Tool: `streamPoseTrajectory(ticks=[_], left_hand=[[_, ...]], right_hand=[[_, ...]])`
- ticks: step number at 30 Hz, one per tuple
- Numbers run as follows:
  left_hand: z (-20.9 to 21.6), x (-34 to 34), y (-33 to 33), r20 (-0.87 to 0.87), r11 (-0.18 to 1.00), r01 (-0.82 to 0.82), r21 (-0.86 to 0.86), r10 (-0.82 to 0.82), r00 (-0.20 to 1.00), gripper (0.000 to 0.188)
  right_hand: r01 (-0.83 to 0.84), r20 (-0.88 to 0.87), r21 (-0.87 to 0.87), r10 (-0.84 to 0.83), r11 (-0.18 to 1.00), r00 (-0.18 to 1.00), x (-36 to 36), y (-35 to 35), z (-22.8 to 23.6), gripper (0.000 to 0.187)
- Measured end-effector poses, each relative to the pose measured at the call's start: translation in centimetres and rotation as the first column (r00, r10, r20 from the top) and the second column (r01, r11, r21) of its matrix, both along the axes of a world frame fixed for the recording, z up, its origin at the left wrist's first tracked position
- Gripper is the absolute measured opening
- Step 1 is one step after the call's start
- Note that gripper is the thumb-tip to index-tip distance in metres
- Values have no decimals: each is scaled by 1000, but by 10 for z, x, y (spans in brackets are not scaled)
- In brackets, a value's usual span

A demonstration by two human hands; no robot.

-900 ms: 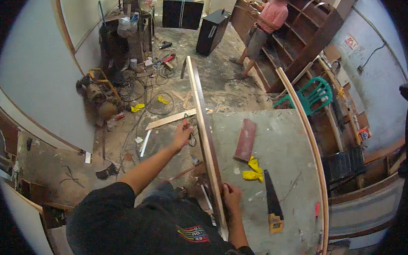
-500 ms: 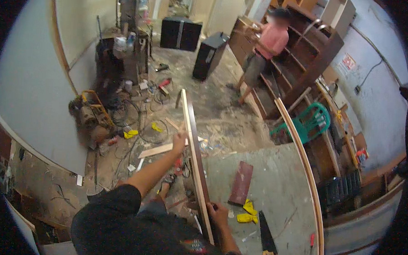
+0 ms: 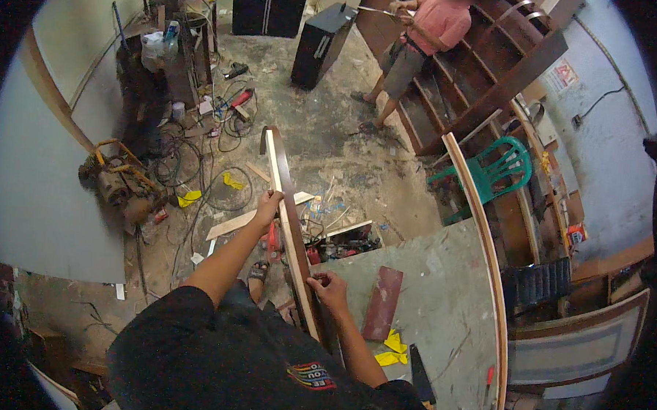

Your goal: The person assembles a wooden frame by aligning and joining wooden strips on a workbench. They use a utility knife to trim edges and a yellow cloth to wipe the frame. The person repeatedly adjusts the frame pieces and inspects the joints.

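Observation:
A long wooden strip [image 3: 292, 241], with one pale narrow face and one dark brown face, slants away from my body. My left hand [image 3: 268, 207] is closed around it, towards its far end. At that end a thin brown band [image 3: 265, 134] curls away from the wood. Farther down, my right hand [image 3: 328, 288] is at the brown side, thumb and fingers pinched close against the strip. Whatever sits between those fingertips is too small to make out. My torso hides the strip's near end.
A grey-green worktop [image 3: 442, 283] at right bears a dark red block [image 3: 383, 303], yellow scraps [image 3: 393, 349], a handsaw [image 3: 421, 377] and a long curved-looking strip [image 3: 488, 248]. A green chair [image 3: 500, 172] stands beyond. Cables and a machine [image 3: 120, 185] lie left. A person [image 3: 431, 26] works by shelves.
My right hand has slid up along the strip, away from my body, and now pinches at its brown side. My left hand keeps its grip. The whole view has tilted downward.

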State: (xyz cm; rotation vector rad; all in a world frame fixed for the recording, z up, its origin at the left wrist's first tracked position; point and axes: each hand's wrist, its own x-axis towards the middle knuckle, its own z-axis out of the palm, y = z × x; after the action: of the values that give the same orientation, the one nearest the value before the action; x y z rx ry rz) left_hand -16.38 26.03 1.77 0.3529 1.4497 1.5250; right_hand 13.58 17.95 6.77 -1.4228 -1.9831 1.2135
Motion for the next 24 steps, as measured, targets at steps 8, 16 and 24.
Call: streamPoseTrajectory(ticks=[8, 16, 24], left_hand=[[-18, 1, 16, 612, 991, 45, 127, -114, 782, 51], [-23, 4, 19, 593, 998, -21, 52, -13, 805, 46], [-3, 9, 23, 608, 990, -131, -44, 131, 783, 71]], right_hand=[[32, 43, -213, -23, 977, 999, -22, 25, -3, 26], [172, 97, -138, -159, 975, 982, -50, 20, 0, 24], [179, -1, -118, -180, 977, 984, -79, 43, 0, 27]])
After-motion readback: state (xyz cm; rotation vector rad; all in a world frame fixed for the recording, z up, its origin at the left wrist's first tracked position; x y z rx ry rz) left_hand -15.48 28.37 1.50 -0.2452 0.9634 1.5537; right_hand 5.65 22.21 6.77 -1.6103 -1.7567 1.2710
